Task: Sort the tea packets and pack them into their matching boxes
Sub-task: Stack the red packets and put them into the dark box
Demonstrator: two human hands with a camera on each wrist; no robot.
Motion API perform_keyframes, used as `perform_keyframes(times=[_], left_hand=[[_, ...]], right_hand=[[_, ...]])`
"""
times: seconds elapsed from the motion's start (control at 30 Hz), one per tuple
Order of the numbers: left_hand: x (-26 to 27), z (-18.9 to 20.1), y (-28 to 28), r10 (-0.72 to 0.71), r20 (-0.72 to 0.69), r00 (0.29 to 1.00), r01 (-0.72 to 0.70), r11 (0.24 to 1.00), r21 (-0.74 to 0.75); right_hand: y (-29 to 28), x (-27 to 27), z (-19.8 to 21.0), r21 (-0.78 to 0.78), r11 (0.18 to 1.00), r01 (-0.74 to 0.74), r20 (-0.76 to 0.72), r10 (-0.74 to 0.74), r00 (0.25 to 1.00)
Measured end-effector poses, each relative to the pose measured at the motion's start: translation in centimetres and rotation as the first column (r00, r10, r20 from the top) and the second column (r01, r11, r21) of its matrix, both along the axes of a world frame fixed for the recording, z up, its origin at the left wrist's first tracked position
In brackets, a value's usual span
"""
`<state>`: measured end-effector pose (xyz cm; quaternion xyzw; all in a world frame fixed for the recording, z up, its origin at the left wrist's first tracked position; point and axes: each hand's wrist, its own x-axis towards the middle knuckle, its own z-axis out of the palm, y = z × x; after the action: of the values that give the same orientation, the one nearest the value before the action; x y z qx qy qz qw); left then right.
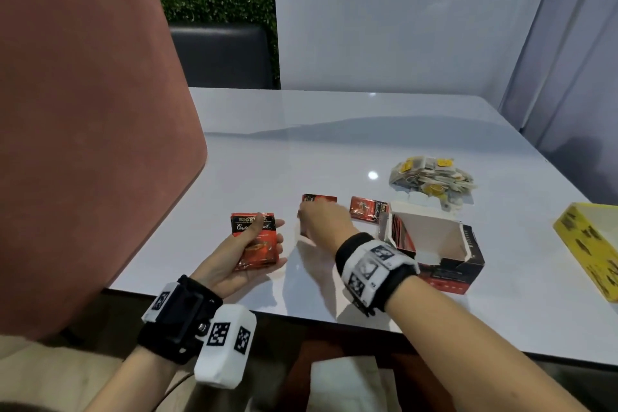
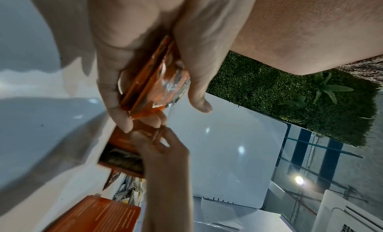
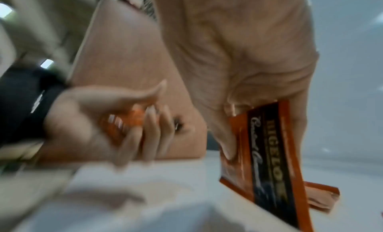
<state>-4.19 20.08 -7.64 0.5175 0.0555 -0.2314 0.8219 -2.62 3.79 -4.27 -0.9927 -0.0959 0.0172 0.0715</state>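
My left hand point(image 1: 247, 251) lies palm up near the table's front edge and grips a small stack of red tea packets point(image 1: 255, 241), thumb pressed on top; the stack point(image 2: 153, 88) shows edge-on in the left wrist view. My right hand point(image 1: 321, 221) reaches over the table and pinches another red packet point(image 1: 319, 199), seen lifted at one side in the right wrist view as a red packet point(image 3: 267, 161). One more red packet point(image 1: 368, 207) lies flat to its right. The open red and black box point(image 1: 434, 251) stands right of my right wrist, with red packets upright inside.
A heap of white and yellow tea bags point(image 1: 431, 177) lies behind the red box. A yellow box point(image 1: 588, 244) sits at the right edge of the white table point(image 1: 334, 150). A large pink chair back point(image 1: 83, 110) fills the left side.
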Motion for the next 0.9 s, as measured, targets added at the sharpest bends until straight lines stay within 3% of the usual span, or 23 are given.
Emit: perform_keyframes(times=[0.03,0.07,0.1,0.17,0.23,0.33,0.4,0.43,0.5,0.63,0.7,0.73,0.8,0.9], left_hand=[[0.0,-0.1,0.0,0.002,0.0,1.0,-0.002,1.0,-0.01],[0.1,-0.2,0.0,0.005,0.0,1.0,-0.005,1.0,-0.02],[0.1,-0.3,-0.1,0.008,0.0,1.0,-0.008,1.0,-0.025],[0.2,-0.3,-0.5,0.024,0.015,1.0,-0.023,0.999,-0.03],[0.4,-0.2,-1.2,0.044,0.045,0.998,-0.042,0.999,-0.034],[0.6,0.3,-2.1,0.086,0.121,0.989,-0.079,0.995,-0.066],[0.7,0.7,-2.5,0.112,0.174,0.978,-0.1,0.992,-0.076],[0.7,1.0,-2.7,0.12,0.194,0.974,-0.108,0.991,-0.073],[0.6,1.4,-3.0,0.149,0.22,0.964,-0.135,0.988,-0.079],[1.1,1.7,-2.9,0.266,0.222,0.938,-0.247,0.963,-0.107],[1.3,2.0,-2.5,0.3,0.213,0.93,-0.275,0.951,-0.141],[1.3,2.1,-2.4,0.31,0.207,0.928,-0.281,0.947,-0.158],[1.4,2.1,-2.1,0.313,0.204,0.928,-0.279,0.944,-0.178],[1.4,1.8,-2.0,0.316,0.221,0.923,-0.277,0.942,-0.189]], right_hand=[[-0.5,0.2,0.7,0.192,0.979,0.064,-0.009,-0.063,0.998],[-1.0,0.3,1.4,0.418,0.901,0.116,-0.018,-0.12,0.993],[-1.3,0.3,1.9,0.638,0.756,0.146,-0.029,-0.166,0.986],[-1.5,-0.3,2.7,0.914,0.371,0.166,-0.09,-0.215,0.973],[-1.4,-1.0,3.1,0.978,0.061,0.198,-0.181,-0.215,0.96],[-0.9,-1.5,2.4,0.928,-0.238,0.286,-0.321,-0.125,0.939],[-0.4,-1.9,1.7,0.875,-0.357,0.327,-0.366,-0.047,0.929],[0.2,-2.1,1.1,0.881,-0.348,0.321,-0.362,-0.058,0.93],[1.4,-2.5,-0.3,0.942,-0.209,0.261,-0.296,-0.153,0.943],[3.3,-3.3,-1.6,0.968,0.188,0.168,-0.135,-0.18,0.974],[3.5,-3.3,-1.8,0.891,0.437,0.12,-0.045,-0.178,0.983],[3.5,-3.1,-1.9,0.853,0.513,0.096,0.001,-0.186,0.982],[3.4,-2.8,-1.4,0.844,0.533,0.066,0.046,-0.194,0.98],[3.3,-2.3,-0.7,0.936,0.333,0.112,-0.056,-0.172,0.984]])
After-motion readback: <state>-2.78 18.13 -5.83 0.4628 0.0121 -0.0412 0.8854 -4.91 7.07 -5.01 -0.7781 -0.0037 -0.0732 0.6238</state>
